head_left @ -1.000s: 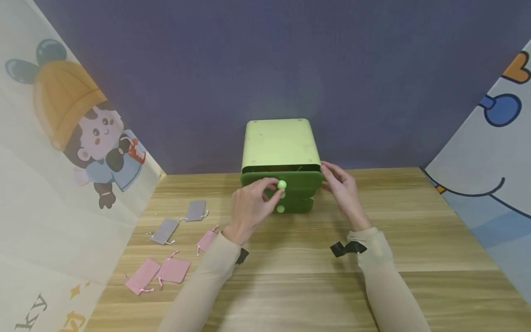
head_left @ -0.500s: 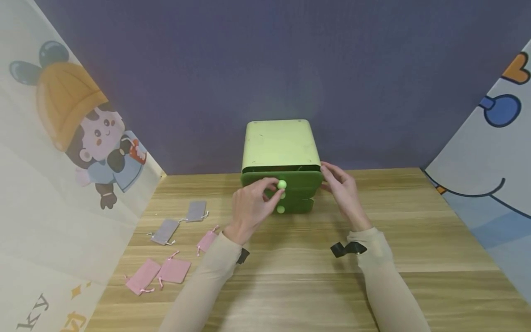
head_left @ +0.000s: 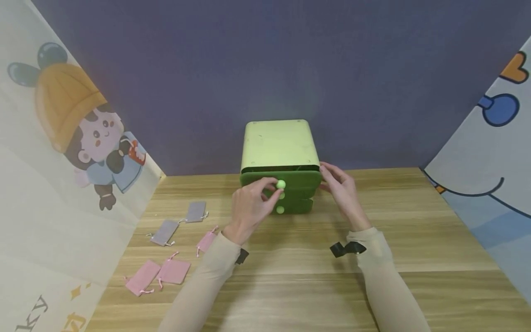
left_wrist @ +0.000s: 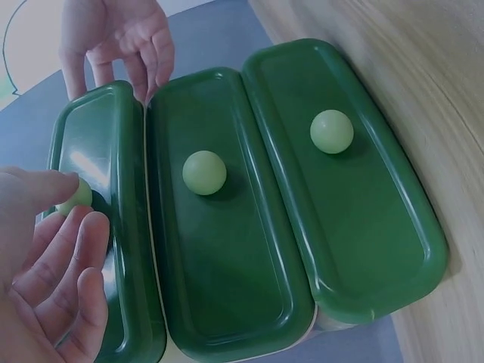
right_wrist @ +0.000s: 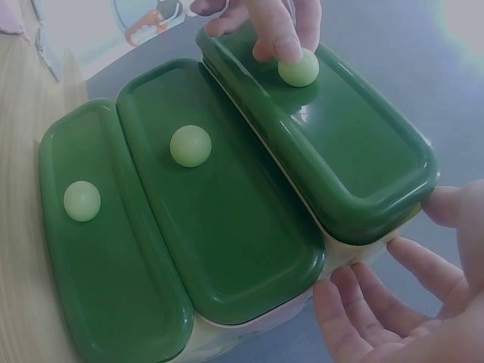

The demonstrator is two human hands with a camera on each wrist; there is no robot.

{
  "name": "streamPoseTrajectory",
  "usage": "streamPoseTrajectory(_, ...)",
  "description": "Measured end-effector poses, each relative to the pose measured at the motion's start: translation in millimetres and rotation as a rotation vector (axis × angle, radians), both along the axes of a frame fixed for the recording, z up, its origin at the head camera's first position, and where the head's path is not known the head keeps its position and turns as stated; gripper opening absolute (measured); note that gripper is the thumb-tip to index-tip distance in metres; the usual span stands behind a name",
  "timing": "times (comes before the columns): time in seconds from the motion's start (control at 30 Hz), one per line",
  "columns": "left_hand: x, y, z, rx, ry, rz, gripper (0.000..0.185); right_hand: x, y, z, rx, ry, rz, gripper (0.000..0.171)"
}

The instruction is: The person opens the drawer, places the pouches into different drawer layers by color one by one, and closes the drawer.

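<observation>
A small cabinet (head_left: 280, 144) with a pale yellow-green top stands against the back wall, with three dark green drawers stacked in its front. The top drawer (head_left: 304, 179) sits slightly proud of the others, a thin dark gap showing above it. My left hand (head_left: 250, 206) pinches that drawer's round light-green knob (left_wrist: 78, 198) between thumb and fingers. On the cabinet's right side rests my right hand (head_left: 343, 190); in the right wrist view its thumb is at the top drawer's corner and its fingertips (right_wrist: 333, 299) touch the side. The middle drawer (right_wrist: 234, 204) and bottom drawer (right_wrist: 121, 249) are flush.
To the left on the wooden table (head_left: 290, 286) lie two grey drawstring pouches (head_left: 165, 231) and several pink ones (head_left: 174, 270), one partly behind the left sleeve. A dark wall (head_left: 199, 92) rises behind, and cartoon-printed panels flank both sides.
</observation>
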State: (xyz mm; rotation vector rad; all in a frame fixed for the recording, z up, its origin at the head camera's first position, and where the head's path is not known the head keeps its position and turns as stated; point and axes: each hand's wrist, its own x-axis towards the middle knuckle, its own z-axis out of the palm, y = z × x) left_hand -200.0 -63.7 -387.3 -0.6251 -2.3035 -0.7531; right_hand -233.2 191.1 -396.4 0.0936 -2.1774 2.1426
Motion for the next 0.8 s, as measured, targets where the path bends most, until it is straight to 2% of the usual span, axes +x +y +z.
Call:
streamPoseTrajectory(0.5,-1.3,0.3,0.5,0.002,-0.026,0.006,0.026,-1.2,0.1,-0.9,-0.016,0.006,0.0,0.058)
streamPoseTrajectory(0.8,-3.7,1.1,1.4,0.001,-0.034,0.008,0.025,-0.6,-1.7,1.5,-0.076,0.006,0.001,0.053)
